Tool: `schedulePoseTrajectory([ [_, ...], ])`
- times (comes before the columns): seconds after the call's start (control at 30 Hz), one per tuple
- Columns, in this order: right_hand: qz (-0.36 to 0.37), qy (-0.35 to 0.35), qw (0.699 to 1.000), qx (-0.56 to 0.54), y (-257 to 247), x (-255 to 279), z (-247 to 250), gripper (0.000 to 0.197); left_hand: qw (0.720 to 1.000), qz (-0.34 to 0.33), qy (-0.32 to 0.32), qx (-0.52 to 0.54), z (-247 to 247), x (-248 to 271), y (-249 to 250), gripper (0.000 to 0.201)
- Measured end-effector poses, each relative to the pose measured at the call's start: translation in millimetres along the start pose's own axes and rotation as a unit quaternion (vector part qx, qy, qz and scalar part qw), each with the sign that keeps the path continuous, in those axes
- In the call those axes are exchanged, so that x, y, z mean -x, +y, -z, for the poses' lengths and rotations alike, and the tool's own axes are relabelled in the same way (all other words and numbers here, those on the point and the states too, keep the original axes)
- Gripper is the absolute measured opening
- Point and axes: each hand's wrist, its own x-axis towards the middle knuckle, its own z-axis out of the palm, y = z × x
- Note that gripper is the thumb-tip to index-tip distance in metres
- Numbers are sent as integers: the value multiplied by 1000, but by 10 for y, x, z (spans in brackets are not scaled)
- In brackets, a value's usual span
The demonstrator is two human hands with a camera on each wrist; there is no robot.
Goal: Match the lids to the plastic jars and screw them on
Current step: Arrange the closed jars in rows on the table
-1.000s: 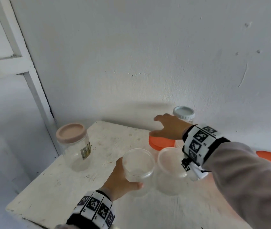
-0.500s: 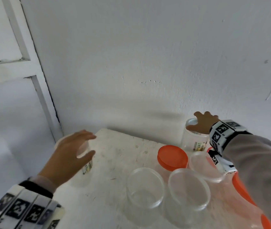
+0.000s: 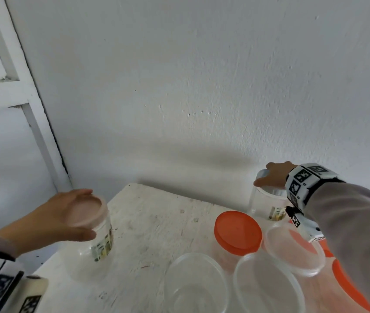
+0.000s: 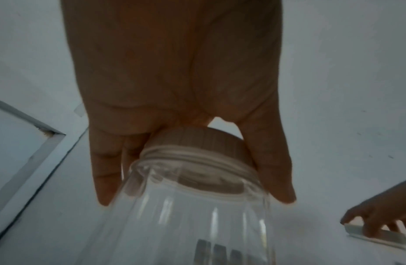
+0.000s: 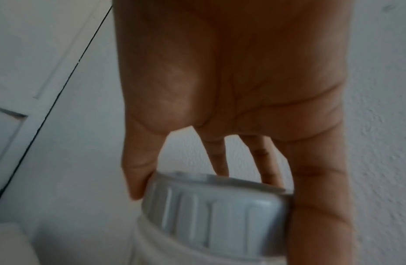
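Fingers of the left hand (image 3: 62, 219) curl round the round beige plastic lid (image 3: 87, 210) atop a clear plastic jar (image 3: 99, 242). Right hand (image 3: 274, 175) grips the ribbed grey lid (image 5: 216, 202) of another clear jar (image 3: 267, 206) on the white bench (image 3: 157, 222).

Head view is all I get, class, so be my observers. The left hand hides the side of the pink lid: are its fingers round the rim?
Observer: Yes. The left wrist view shows the left hand with fingers down both sides of the pink lid.
Operator: Is that lid on its jar?
Observer: It sits on the threaded neck of the jar. How tight it is, I cannot tell.
Operator: And the right hand?
Observer: The right wrist view shows the right hand gripping a grey lid, ribbed round its side, with fingers on opposite sides of the rim.
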Motion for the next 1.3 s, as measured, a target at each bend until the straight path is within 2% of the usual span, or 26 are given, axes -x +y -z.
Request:
schedulePoseTrajectory([
  [0.1, 36, -10, 999, 25, -99, 19, 74, 84, 1000, -6, 8, -5, -12, -169, 190, 101],
  [0.23, 116, -20, 993, 27, -379, 24, 173, 86, 997, -36, 64, -7, -123, -571, 534, 106],
  [0.33, 158, -25, 987, 10, -623, 18, 246, 89, 997, -10, 75, 25, -235, -881, 795, 110],
  [0.47, 213, -32, 976, 14, -927, -34, 295, 90, 996, 18, 76, 30, -429, -1206, 1029, 91],
  [0.57, 244, -23, 968, 43, -1130, -85, 263, 92, 997, 30, 73, 13, -555, -1376, 1187, 87],
  [0.77, 252, -11, 966, 58, -1356, -168, 224, 94, 995, 23, 100, 16, -688, -1610, 1433, 86],
  [1.03, 247, -16, 967, 55, -1430, -202, 188, 91, 998, 14, 56, -29, -704, -1728, 1435, 86],
  [1.17, 251, 0, 967, 43, -1474, -211, 178, 83, 999, 39, 19, -32, -582, -1781, 1364, 81],
  [1.3, 248, 14, 969, -8, -1512, -250, 125, 83, 999, 32, 42, 5, -599, -1854, 1322, 79],
])
